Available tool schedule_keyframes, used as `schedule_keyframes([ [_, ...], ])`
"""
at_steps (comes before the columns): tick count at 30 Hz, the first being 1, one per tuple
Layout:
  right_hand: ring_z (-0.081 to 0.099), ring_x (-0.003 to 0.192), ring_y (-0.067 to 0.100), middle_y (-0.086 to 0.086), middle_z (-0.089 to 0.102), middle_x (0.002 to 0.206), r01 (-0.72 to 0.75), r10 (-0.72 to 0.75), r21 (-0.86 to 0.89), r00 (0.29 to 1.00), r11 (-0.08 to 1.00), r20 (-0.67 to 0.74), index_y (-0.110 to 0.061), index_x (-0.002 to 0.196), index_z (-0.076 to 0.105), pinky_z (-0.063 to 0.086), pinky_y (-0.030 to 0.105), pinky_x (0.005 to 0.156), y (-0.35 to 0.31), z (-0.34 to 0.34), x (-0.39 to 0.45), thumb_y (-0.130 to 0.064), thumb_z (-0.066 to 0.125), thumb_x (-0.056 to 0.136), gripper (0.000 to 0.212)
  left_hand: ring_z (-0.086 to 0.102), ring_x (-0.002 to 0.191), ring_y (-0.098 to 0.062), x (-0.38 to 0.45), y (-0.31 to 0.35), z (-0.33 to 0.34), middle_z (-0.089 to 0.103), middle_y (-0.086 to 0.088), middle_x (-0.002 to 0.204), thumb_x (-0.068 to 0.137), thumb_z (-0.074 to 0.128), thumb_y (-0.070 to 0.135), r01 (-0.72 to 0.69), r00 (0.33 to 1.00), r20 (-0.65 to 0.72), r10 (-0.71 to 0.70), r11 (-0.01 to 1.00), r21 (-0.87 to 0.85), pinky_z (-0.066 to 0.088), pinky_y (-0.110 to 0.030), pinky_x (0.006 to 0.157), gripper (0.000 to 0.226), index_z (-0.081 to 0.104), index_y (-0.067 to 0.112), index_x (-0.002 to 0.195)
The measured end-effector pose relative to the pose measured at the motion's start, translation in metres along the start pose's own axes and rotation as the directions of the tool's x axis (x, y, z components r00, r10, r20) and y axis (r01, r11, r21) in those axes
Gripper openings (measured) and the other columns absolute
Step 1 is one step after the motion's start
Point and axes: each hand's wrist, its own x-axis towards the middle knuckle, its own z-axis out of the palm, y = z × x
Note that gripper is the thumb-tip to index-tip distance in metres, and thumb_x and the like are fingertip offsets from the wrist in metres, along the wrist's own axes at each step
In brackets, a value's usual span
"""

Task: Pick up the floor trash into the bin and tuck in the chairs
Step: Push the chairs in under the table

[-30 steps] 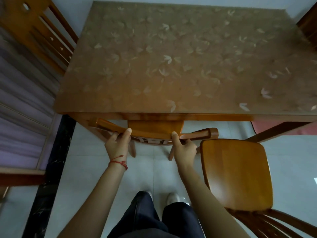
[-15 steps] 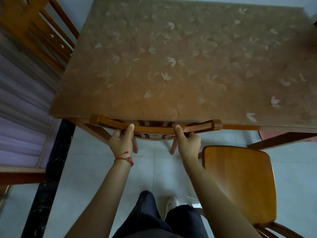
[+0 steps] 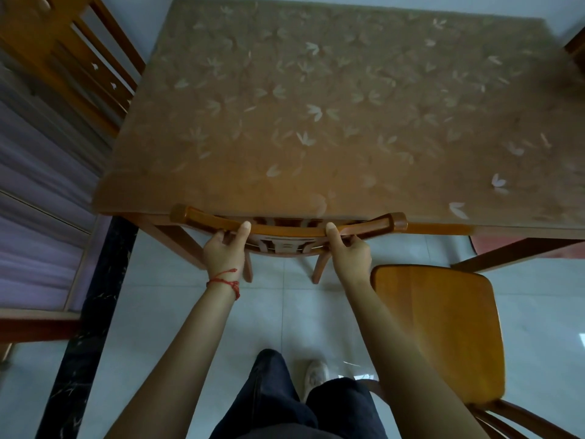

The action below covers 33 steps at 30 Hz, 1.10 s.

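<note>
Two hands grip the curved top rail of a wooden chair (image 3: 286,229) whose seat is pushed in under the near edge of the table (image 3: 316,106). The left hand (image 3: 225,251) has its thumb pressed flat on top of the rail and its fingers curled under it; a red string bracelet (image 3: 225,282) circles that wrist. The right hand (image 3: 349,250) clasps the rail the same way, thumb on top, fingers wrapped beneath. The rail is smooth, glossy, orange-brown wood with rounded ends, and carved slats show below it. The tabletop is rectangular, under a cover with pale leaf prints. A second chair (image 3: 437,331), with a rounded lacquered seat, stands on the near right, clear of the table on the pale tiled floor (image 3: 164,312). Something thin and clear, perhaps plastic trash (image 3: 357,372), lies by the shoe (image 3: 315,375); it is hard to tell. A slatted chair back (image 3: 82,58) stands at the far left.
</note>
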Motion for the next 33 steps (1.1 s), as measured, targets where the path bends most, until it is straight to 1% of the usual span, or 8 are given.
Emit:
schedule_keyframes([
  [3, 0.06, 0.081, 0.016, -0.001, 0.066, 0.084, 0.054, -0.051, -0.056, 0.998, 0.997, 0.044, -0.012, 0.093, 0.064, 0.038, 0.013, 0.052, 0.001, -0.01, -0.012, -0.043, 0.051, 0.09, 0.034, 0.055, 0.083, -0.02, -0.007, 0.004, -0.012, 0.064, -0.009, 0.091, 0.086, 0.059, 0.039, -0.083, 0.996, 0.061, 0.072, 0.978, 0.189, 0.046, -0.038, 0.082, 0.038, 0.062, 0.002, 0.096],
  [6, 0.06, 0.095, 0.021, 0.004, 0.065, 0.093, 0.191, -0.18, -0.202, 0.981, 0.961, 0.07, -0.015, 0.106, 0.061, 0.043, 0.023, 0.067, 0.004, -0.022, -0.034, -0.033, 0.051, 0.092, 0.025, 0.045, 0.121, -0.028, -0.018, -0.005, -0.023, 0.053, -0.013, 0.129, 0.086, 0.06, 0.036, -0.243, 0.964, 0.186, 0.187, 0.907, 0.344, 0.035, -0.041, 0.101, 0.054, 0.05, 0.004, 0.129],
  [8, 0.056, 0.107, 0.026, 0.013, 0.062, 0.114, 0.257, -0.246, -0.309, 0.966, 0.916, 0.075, -0.006, 0.119, 0.055, 0.043, 0.031, 0.082, 0.01, -0.027, -0.047, -0.03, 0.054, 0.092, 0.036, 0.035, 0.13, -0.03, -0.024, -0.015, -0.031, 0.041, -0.015, 0.14, 0.086, 0.061, 0.033, -0.4, 0.907, 0.318, 0.275, 0.799, 0.449, 0.03, -0.043, 0.106, 0.062, 0.041, 0.003, 0.136],
  [12, 0.043, 0.125, 0.029, 0.016, 0.048, 0.136, 0.37, -0.388, -0.503, 0.919, 0.781, 0.073, -0.003, 0.127, 0.05, 0.035, 0.039, 0.1, 0.03, -0.032, -0.069, -0.028, 0.058, 0.09, 0.046, 0.043, 0.121, -0.043, -0.032, -0.028, -0.047, 0.051, -0.023, 0.129, 0.086, 0.052, 0.046, -0.633, 0.773, 0.533, 0.345, 0.478, 0.609, 0.036, -0.056, 0.099, 0.064, 0.05, -0.003, 0.127],
  [17, 0.04, 0.127, 0.035, 0.019, 0.049, 0.135, 0.389, -0.478, -0.645, 0.877, 0.658, 0.04, -0.006, 0.127, 0.05, 0.032, 0.048, 0.102, 0.056, -0.041, -0.1, -0.032, 0.06, 0.088, 0.049, 0.047, 0.118, -0.043, -0.057, -0.033, -0.066, 0.055, -0.023, 0.124, 0.083, 0.036, 0.049, -0.732, 0.674, 0.607, 0.421, 0.276, 0.622, 0.036, -0.061, 0.096, 0.067, 0.055, -0.003, 0.12],
  [22, 0.036, 0.131, 0.035, 0.019, 0.047, 0.137, 0.397, -0.501, -0.688, 0.864, 0.608, 0.055, -0.006, 0.129, 0.05, 0.029, 0.048, 0.104, 0.08, -0.055, -0.131, -0.039, 0.054, 0.089, 0.051, 0.05, 0.116, -0.042, -0.096, -0.047, -0.085, 0.056, -0.023, 0.123, 0.086, 0.034, 0.05, -0.762, 0.63, 0.635, 0.447, 0.199, 0.617, 0.033, -0.057, 0.096, 0.066, 0.056, -0.003, 0.119],
  [26, 0.035, 0.132, 0.034, 0.017, 0.045, 0.138, 0.416, -0.514, -0.696, 0.854, 0.586, 0.079, -0.006, 0.129, 0.049, 0.028, 0.047, 0.106, 0.1, -0.069, -0.161, -0.04, 0.054, 0.089, 0.052, 0.052, 0.113, -0.042, -0.137, -0.066, -0.101, 0.058, -0.023, 0.121, 0.093, 0.014, 0.058, -0.755, 0.64, 0.646, 0.416, 0.182, 0.63, 0.036, -0.055, 0.094, 0.079, 0.057, -0.003, 0.118],
  [33, 0.036, 0.131, 0.034, 0.016, 0.047, 0.137, 0.469, -0.536, -0.689, 0.833, 0.553, 0.136, -0.008, 0.129, 0.05, 0.027, 0.046, 0.106, 0.15, -0.099, -0.238, -0.045, 0.044, 0.091, 0.054, 0.053, 0.112, -0.042, -0.228, -0.111, -0.126, 0.057, -0.025, 0.121, 0.084, 0.037, 0.045, -0.726, 0.672, 0.6, 0.435, 0.223, 0.651, 0.041, -0.056, 0.092, 0.062, 0.058, -0.004, 0.116],
])
